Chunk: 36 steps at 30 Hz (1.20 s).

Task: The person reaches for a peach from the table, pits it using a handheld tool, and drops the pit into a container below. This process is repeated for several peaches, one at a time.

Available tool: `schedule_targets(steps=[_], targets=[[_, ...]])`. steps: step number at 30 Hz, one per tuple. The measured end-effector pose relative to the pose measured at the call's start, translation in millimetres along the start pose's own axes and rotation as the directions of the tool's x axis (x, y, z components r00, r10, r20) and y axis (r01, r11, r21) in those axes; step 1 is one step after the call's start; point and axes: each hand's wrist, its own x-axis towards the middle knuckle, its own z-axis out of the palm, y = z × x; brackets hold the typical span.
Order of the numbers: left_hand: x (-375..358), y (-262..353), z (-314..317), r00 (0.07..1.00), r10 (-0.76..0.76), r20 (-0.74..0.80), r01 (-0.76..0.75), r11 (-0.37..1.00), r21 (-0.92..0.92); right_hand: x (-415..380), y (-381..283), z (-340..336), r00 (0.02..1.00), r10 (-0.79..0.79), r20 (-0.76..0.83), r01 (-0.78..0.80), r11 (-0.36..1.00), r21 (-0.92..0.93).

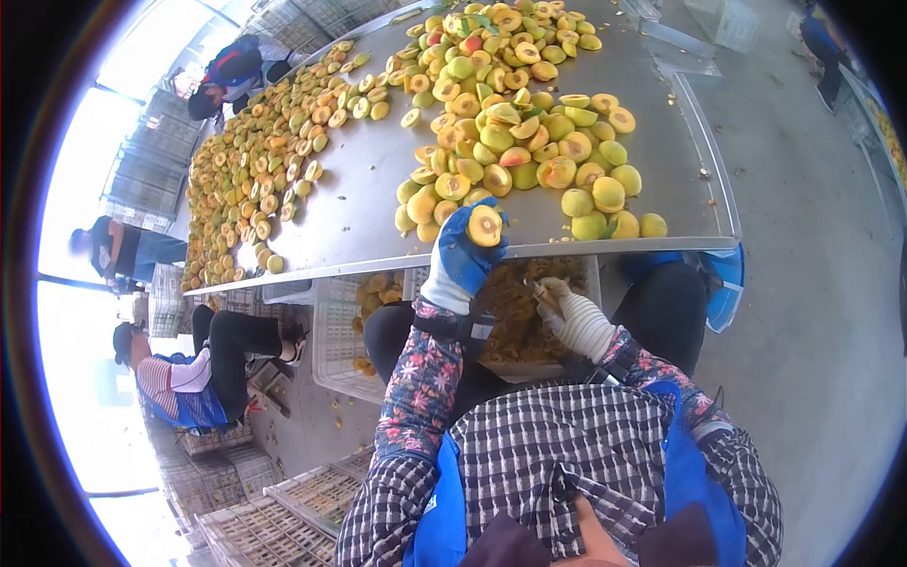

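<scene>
My left hand (pixel 463 248), in a blue and white glove, holds a halved fruit (pixel 486 226) at the near edge of the metal table (pixel 359 203). The cut face with its brown centre shows. My right hand (pixel 573 317), in a pale knitted glove, is lower and to the right, its fingers wrapped round a small tool (pixel 540 290) whose shape is hard to make out. Just beyond my left hand lies a heap of halved and whole yellow-green fruit (pixel 510 142). Below both hands, a crate (pixel 515 364) contains brownish pieces.
A wide spread of halved fruit (pixel 274 156) covers the table's left part. A white crate (pixel 345 345) with fruit stands under the table. Several people are around the left side, one seated (pixel 203 378). Stacked crates (pixel 283 510) stand at the lower left.
</scene>
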Motion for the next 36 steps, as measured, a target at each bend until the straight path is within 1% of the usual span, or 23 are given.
schedule_targets(steps=[1, 2, 3, 5, 7, 9, 10, 11, 13, 16, 17, 19, 23, 24, 25, 26, 27, 28, 29, 31, 33, 35, 36], targets=[[-14.7, 1.9, 4.6, 1.000, -0.016, -0.003, 0.016, 0.994, -0.111, 1.6, -11.3, -5.6, 0.996, -0.049, -0.081, 0.059, 0.990, 0.130], [-20.6, 1.9, -10.0, 0.991, -0.120, 0.068, 0.123, 0.991, -0.056, 3.4, -23.1, -14.2, 0.998, 0.036, -0.048, -0.031, 0.993, 0.113], [-28.5, -1.5, -11.3, 0.991, -0.121, 0.058, 0.125, 0.990, -0.060, 5.6, -29.0, -16.8, 0.998, 0.040, -0.040, -0.035, 0.993, 0.117], [-40.3, -13.0, -9.0, 0.992, -0.119, -0.040, 0.123, 0.986, 0.110, 9.1, -37.3, -19.9, 0.986, -0.086, -0.139, 0.105, 0.986, 0.130], [-42.6, -27.1, -9.0, 0.990, -0.131, -0.051, 0.136, 0.984, 0.113, 11.7, -42.9, -19.5, 0.984, -0.085, -0.159, 0.107, 0.985, 0.132], [-39.3, -41.9, -9.6, 0.994, -0.076, -0.073, 0.080, 0.995, 0.057, 13.8, -42.9, -17.5, 0.966, -0.174, -0.189, 0.167, 0.985, -0.055], [-40.7, -42.2, -7.8, 0.991, -0.132, -0.031, 0.131, 0.991, -0.039, 14.8, -40.5, -14.5, 0.962, -0.189, -0.195, 0.175, 0.981, -0.085], [-39.8, -45.9, -9.9, 0.991, -0.133, -0.028, 0.132, 0.990, -0.040, 14.6, -38.7, -12.4, 0.962, -0.188, -0.196, 0.174, 0.981, -0.088], [-37.5, -53.9, -11.0, 0.997, 0.039, 0.069, -0.053, 0.974, 0.221, 13.3, -36.3, -9.7, 0.974, -0.141, -0.176, 0.127, 0.988, -0.089], [-41.9, -55.7, -6.4, 0.986, 0.129, 0.105, -0.156, 0.939, 0.308, 12.1, -35.1, -9.1, 0.973, -0.148, -0.179, 0.139, 0.988, -0.060], [-41.7, -55.0, -6.7, 0.986, 0.129, 0.106, -0.156, 0.939, 0.308, 12.2, -34.3, -9.4, 0.973, -0.147, -0.179, 0.139, 0.988, -0.061], [-42.0, -52.5, -8.3, 0.997, 0.005, 0.076, -0.006, 1.000, 0.016, 11.5, -32.5, -10.6, 0.982, -0.107, -0.155, 0.098, 0.993, -0.066], [-45.5, -52.4, -3.0, 0.996, 0.006, 0.093, -0.010, 0.999, 0.040, 10.8, -31.2, -11.2, 0.988, -0.096, -0.120, 0.079, 0.987, -0.141], [-49.9, -51.8, 6.6, 0.961, 0.229, 0.156, -0.276, 0.812, 0.514, 10.7, -33.6, -11.2, 0.989, -0.111, -0.098, 0.092, 0.980, -0.176], [-51.9, -52.7, 12.6, 0.872, 0.374, 0.315, -0.449, 0.356, 0.820, 10.5, -35.5, -10.3, 0.989, -0.125, -0.076, 0.106, 0.972, -0.211], [-50.7, -55.5, 14.3, 0.872, 0.373, 0.316, -0.448, 0.354, 0.821, 9.6, -36.7, -8.6, 0.989, -0.124, -0.078, 0.106, 0.972, -0.209], [-48.5, -58.6, 15.7, 0.946, 0.325, 0.012, -0.256, 0.723, 0.641, 8.5, -37.7, -6.5, 0.996, -0.086, -0.039, 0.075, 0.971, -0.227], [-46.9, -62.0, 16.7, 0.957, 0.146, -0.251, -0.067, 0.952, 0.298, 7.4, -38.7, -4.6, 0.999, -0.046, 0.000, 0.044, 0.968, -0.248], [-45.8, -65.9, 15.6, 0.958, 0.145, -0.249, -0.066, 0.952, 0.299, 7.4, -39.0, -2.6, 0.999, -0.045, -0.003, 0.043, 0.968, -0.247], [-46.1, -71.0, 19.3, 0.962, 0.222, -0.156, -0.177, 0.950, 0.258, 8.9, -39.5, 0.7, 0.998, 0.050, 0.028, -0.044, 0.980, -0.195], [-48.3, -77.7, 25.2, 0.951, 0.245, -0.189, -0.202, 0.955, 0.219, 9.4, -29.0, 10.9, 0.998, 0.065, 0.026, -0.059, 0.980, -0.190], [-48.4, -80.6, 28.5, 0.922, 0.304, -0.238, -0.270, 0.948, 0.165, 11.6, 9.7, 42.3, 0.995, -0.104, 0.011, 0.104, 0.988, -0.111], [-49.5, -82.1, 30.6, 0.907, 0.348, -0.238, -0.309, 0.932, 0.187, 10.9, 12.0, 43.8, 0.995, -0.102, 0.007, 0.102, 0.992, -0.076]])
